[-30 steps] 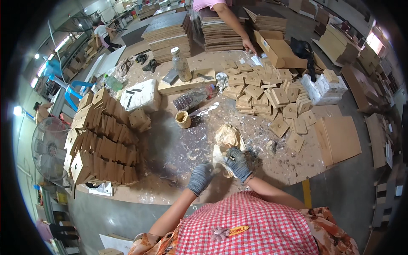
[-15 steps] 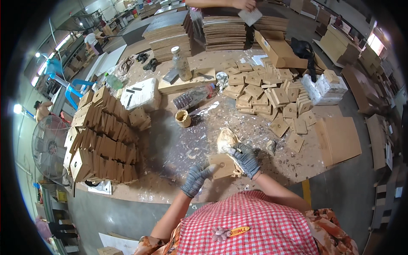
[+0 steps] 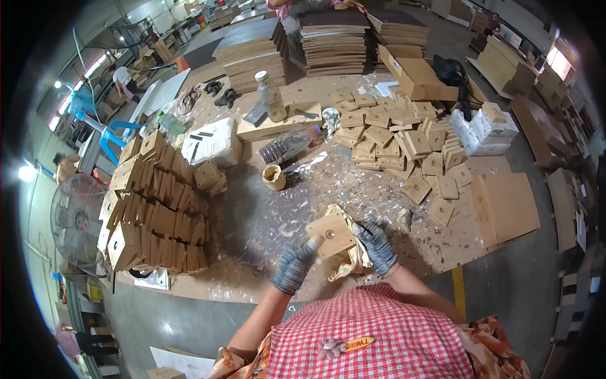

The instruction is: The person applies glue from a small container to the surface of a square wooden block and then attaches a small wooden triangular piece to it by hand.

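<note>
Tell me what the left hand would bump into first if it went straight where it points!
Probably the flat wooden piece: the left hand has its thumb right at its edge, though depth is hard to judge.

And the gloved left hand [image 3: 290, 268] is in a pinch, thumb [image 3: 311, 244] uppermost, slanting toward the gloved right hand [image 3: 379, 250], which is partly curled opposite, with left forearm [image 3: 255, 323] and right forearm [image 3: 423, 294] spreading outward behind the fingers.
</note>
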`<state>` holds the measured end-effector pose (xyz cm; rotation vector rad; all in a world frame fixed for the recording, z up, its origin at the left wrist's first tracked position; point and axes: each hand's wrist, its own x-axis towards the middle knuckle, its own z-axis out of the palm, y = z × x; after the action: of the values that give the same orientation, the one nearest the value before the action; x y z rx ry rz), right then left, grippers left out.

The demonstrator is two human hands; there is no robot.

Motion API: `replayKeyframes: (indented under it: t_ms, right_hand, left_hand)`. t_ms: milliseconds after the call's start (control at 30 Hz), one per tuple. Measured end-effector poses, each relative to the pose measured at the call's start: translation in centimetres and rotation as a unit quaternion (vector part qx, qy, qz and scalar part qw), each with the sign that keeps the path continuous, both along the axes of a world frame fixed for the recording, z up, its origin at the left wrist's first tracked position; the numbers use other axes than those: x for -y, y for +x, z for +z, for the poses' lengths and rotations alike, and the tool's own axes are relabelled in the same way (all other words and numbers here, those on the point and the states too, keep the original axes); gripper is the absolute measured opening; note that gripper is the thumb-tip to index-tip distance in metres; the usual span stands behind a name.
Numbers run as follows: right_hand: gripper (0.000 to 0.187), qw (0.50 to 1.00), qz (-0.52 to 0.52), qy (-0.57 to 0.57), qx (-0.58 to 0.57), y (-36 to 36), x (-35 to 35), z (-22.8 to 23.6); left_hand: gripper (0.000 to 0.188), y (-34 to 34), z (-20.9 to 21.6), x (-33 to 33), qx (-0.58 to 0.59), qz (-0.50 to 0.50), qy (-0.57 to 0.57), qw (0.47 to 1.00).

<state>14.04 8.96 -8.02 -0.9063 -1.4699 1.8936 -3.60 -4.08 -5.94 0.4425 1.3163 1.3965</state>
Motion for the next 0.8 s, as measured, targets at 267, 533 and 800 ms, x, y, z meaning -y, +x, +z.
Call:
replayKeyframes:
  t_ms: [267,533,800]
  right_hand:
    - [0.027,0.993,-0.023,0.092,0.070,1.2,0.1,-4.2]
    - [0.074,0.997,-0.077,0.014,-0.016,-0.4,1.9,-3.6]
    - [0.078,0.996,-0.082,0.026,-0.008,0.3,1.7,-3.6]
  left_hand:
    - [0.042,-1.2,-0.5,-0.1,0.341,0.098,-0.011,0.935]
    - [0.055,0.0,-0.8,-0.7,0.491,0.007,0.073,0.868]
    - [0.039,0.3,0.1,-1.5,0.559,-0.058,0.101,0.821]
